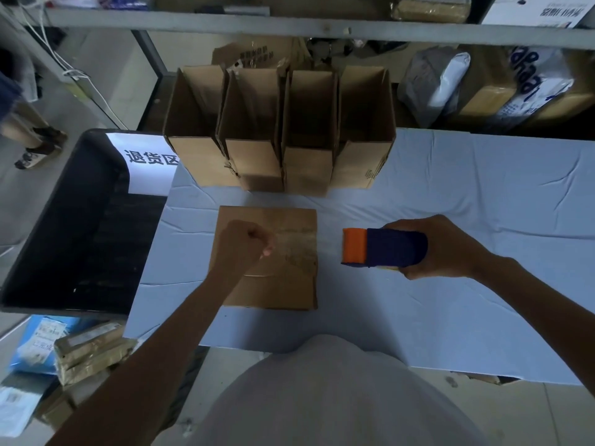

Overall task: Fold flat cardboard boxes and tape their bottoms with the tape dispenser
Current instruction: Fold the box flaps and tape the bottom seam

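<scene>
Head view: my left hand (246, 244), fingers curled into a fist, rests on the cardboard box (289, 284) lying on the table (450, 188). My right hand (441, 249) grips the tape dispenser (386, 247) just beside it. The box is probably light and stiff; grasp its edges, not the slick taped seam.
</scene>
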`<state>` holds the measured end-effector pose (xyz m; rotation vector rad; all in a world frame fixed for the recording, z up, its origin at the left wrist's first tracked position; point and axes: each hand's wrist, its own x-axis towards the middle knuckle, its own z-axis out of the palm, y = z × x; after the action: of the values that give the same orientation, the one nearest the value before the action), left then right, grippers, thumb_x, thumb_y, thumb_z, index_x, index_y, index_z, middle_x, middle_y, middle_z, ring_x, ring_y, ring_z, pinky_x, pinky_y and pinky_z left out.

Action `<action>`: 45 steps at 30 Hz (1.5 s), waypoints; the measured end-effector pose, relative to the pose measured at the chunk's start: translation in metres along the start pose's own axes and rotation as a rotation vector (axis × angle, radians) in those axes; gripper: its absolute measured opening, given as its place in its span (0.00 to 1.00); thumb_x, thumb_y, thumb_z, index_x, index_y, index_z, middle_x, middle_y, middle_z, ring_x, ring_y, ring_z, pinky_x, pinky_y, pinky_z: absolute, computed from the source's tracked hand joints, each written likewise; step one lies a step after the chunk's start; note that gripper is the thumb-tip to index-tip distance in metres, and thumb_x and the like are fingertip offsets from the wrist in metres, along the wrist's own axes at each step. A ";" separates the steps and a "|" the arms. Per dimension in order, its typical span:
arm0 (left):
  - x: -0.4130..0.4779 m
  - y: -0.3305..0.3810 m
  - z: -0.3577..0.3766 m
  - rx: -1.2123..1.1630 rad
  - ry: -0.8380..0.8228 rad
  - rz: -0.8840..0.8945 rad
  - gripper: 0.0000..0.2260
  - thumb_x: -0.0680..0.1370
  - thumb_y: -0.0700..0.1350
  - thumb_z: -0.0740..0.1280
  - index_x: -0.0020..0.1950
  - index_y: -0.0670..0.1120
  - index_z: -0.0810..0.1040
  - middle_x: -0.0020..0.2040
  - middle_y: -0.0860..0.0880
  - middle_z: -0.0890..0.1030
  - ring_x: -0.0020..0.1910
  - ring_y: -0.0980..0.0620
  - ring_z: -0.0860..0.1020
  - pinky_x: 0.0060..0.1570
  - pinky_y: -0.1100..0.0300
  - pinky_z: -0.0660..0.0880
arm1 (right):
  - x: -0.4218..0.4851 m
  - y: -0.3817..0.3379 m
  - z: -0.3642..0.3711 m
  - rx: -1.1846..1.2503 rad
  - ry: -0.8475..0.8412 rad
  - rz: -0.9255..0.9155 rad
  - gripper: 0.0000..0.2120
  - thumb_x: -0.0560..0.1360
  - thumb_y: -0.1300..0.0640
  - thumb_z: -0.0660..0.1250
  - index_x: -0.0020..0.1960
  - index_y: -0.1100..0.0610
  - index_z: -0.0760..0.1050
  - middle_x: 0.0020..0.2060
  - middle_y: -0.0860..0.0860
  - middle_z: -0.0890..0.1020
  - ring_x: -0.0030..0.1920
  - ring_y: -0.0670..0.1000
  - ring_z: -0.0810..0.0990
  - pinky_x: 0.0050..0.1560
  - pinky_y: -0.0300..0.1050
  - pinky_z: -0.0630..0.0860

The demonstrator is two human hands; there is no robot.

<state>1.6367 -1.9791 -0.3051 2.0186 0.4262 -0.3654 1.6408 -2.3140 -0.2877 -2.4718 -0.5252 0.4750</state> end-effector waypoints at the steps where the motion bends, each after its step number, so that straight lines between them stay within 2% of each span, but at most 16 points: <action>1: -0.002 -0.001 0.003 -0.019 -0.022 -0.005 0.05 0.74 0.32 0.66 0.40 0.32 0.79 0.33 0.40 0.79 0.32 0.48 0.77 0.32 0.62 0.73 | 0.000 0.001 -0.001 -0.007 -0.014 0.011 0.31 0.55 0.57 0.79 0.56 0.44 0.75 0.42 0.40 0.82 0.44 0.45 0.81 0.39 0.46 0.80; 3: -0.007 -0.002 0.009 -0.070 -0.050 -0.015 0.06 0.75 0.37 0.69 0.39 0.36 0.79 0.31 0.44 0.79 0.31 0.52 0.77 0.30 0.68 0.73 | -0.001 0.005 -0.002 -0.018 -0.034 0.024 0.32 0.55 0.56 0.79 0.57 0.44 0.75 0.43 0.40 0.82 0.44 0.46 0.81 0.40 0.48 0.81; 5: -0.010 -0.006 0.014 -0.064 -0.037 0.000 0.07 0.75 0.39 0.70 0.36 0.41 0.80 0.29 0.47 0.78 0.28 0.56 0.76 0.27 0.69 0.70 | -0.002 0.008 -0.001 -0.048 -0.058 0.032 0.33 0.54 0.53 0.78 0.57 0.41 0.73 0.43 0.39 0.82 0.44 0.46 0.81 0.40 0.49 0.81; 8: -0.015 -0.010 0.024 -0.101 0.009 0.016 0.07 0.76 0.35 0.68 0.39 0.35 0.79 0.26 0.51 0.76 0.23 0.61 0.73 0.24 0.71 0.67 | -0.003 0.010 0.002 -0.063 -0.082 0.057 0.33 0.54 0.51 0.76 0.57 0.38 0.71 0.42 0.38 0.81 0.43 0.44 0.80 0.40 0.49 0.80; 12: -0.016 -0.013 0.033 0.073 0.041 0.078 0.04 0.73 0.41 0.71 0.41 0.41 0.82 0.33 0.49 0.81 0.34 0.52 0.80 0.37 0.59 0.77 | -0.005 0.011 0.006 -0.082 -0.085 0.097 0.31 0.55 0.53 0.76 0.56 0.39 0.73 0.42 0.37 0.81 0.42 0.42 0.80 0.40 0.48 0.80; 14: -0.015 -0.018 0.036 0.105 0.047 0.075 0.03 0.72 0.42 0.72 0.42 0.42 0.83 0.37 0.47 0.83 0.38 0.49 0.81 0.43 0.54 0.79 | -0.007 0.012 0.008 -0.092 -0.088 0.110 0.31 0.55 0.53 0.76 0.56 0.40 0.74 0.41 0.37 0.81 0.42 0.43 0.80 0.40 0.47 0.80; 17: -0.016 -0.026 0.042 0.033 0.055 0.086 0.03 0.72 0.39 0.72 0.45 0.42 0.83 0.41 0.45 0.84 0.42 0.46 0.82 0.49 0.47 0.79 | -0.008 0.012 0.011 -0.094 -0.106 0.128 0.30 0.55 0.54 0.76 0.56 0.41 0.74 0.41 0.38 0.81 0.41 0.42 0.79 0.40 0.44 0.79; 24: -0.020 -0.032 0.052 0.231 0.154 0.280 0.03 0.74 0.40 0.71 0.47 0.44 0.83 0.42 0.48 0.83 0.41 0.54 0.79 0.46 0.62 0.77 | -0.007 0.011 0.018 -0.106 -0.120 0.125 0.29 0.56 0.53 0.77 0.57 0.43 0.75 0.43 0.39 0.81 0.43 0.43 0.79 0.41 0.42 0.78; 28: -0.018 -0.039 0.058 0.255 0.175 0.278 0.04 0.76 0.39 0.69 0.49 0.44 0.82 0.45 0.48 0.82 0.43 0.52 0.79 0.47 0.54 0.79 | -0.006 0.012 0.020 -0.112 -0.126 0.129 0.31 0.56 0.51 0.76 0.57 0.42 0.74 0.43 0.38 0.80 0.42 0.43 0.79 0.41 0.43 0.78; 30: -0.018 -0.041 0.059 0.271 0.180 0.283 0.05 0.77 0.39 0.67 0.50 0.44 0.82 0.46 0.48 0.82 0.44 0.52 0.79 0.48 0.55 0.79 | -0.006 0.012 0.020 -0.109 -0.124 0.134 0.30 0.56 0.51 0.76 0.57 0.42 0.74 0.43 0.38 0.81 0.42 0.43 0.79 0.41 0.44 0.79; 33: -0.018 -0.040 0.060 0.336 0.181 0.299 0.06 0.77 0.39 0.66 0.50 0.43 0.82 0.45 0.50 0.80 0.44 0.53 0.77 0.44 0.70 0.71 | -0.006 0.012 0.020 -0.102 -0.124 0.139 0.31 0.56 0.51 0.77 0.57 0.41 0.73 0.43 0.39 0.81 0.43 0.44 0.79 0.41 0.43 0.78; 36: -0.019 -0.039 0.060 0.332 0.188 0.308 0.06 0.78 0.39 0.64 0.48 0.43 0.81 0.42 0.53 0.76 0.41 0.55 0.75 0.39 0.76 0.67 | -0.006 0.012 0.020 -0.099 -0.123 0.137 0.31 0.56 0.51 0.77 0.57 0.41 0.73 0.43 0.39 0.81 0.43 0.43 0.79 0.41 0.43 0.78; 38: -0.021 -0.039 0.061 0.327 0.172 0.336 0.06 0.78 0.40 0.65 0.49 0.43 0.82 0.43 0.51 0.78 0.41 0.54 0.75 0.42 0.74 0.69 | -0.005 0.012 0.020 -0.101 -0.123 0.137 0.31 0.56 0.51 0.77 0.58 0.41 0.73 0.43 0.38 0.80 0.43 0.43 0.79 0.41 0.42 0.78; 41: -0.024 -0.040 0.060 0.314 0.169 0.402 0.07 0.78 0.39 0.65 0.52 0.42 0.82 0.46 0.47 0.80 0.44 0.50 0.77 0.48 0.62 0.73 | -0.005 0.012 0.020 -0.107 -0.123 0.138 0.31 0.56 0.51 0.76 0.58 0.41 0.73 0.43 0.38 0.80 0.42 0.43 0.78 0.41 0.41 0.77; 43: -0.025 -0.041 0.059 0.351 0.178 0.443 0.08 0.78 0.38 0.65 0.55 0.41 0.81 0.47 0.46 0.80 0.45 0.48 0.78 0.47 0.61 0.73 | -0.005 0.011 0.020 -0.106 -0.121 0.135 0.31 0.56 0.51 0.76 0.57 0.41 0.73 0.43 0.39 0.80 0.43 0.43 0.78 0.41 0.42 0.77; 45: -0.025 -0.042 0.059 0.370 0.174 0.446 0.12 0.79 0.36 0.63 0.61 0.42 0.77 0.53 0.48 0.78 0.47 0.49 0.78 0.46 0.65 0.71 | -0.005 0.011 0.020 -0.105 -0.121 0.134 0.30 0.56 0.52 0.77 0.57 0.42 0.74 0.43 0.39 0.81 0.43 0.43 0.79 0.42 0.42 0.78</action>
<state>1.5910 -2.0165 -0.3539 2.4414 0.0004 0.0132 1.6308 -2.3159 -0.3088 -2.6022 -0.4442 0.6701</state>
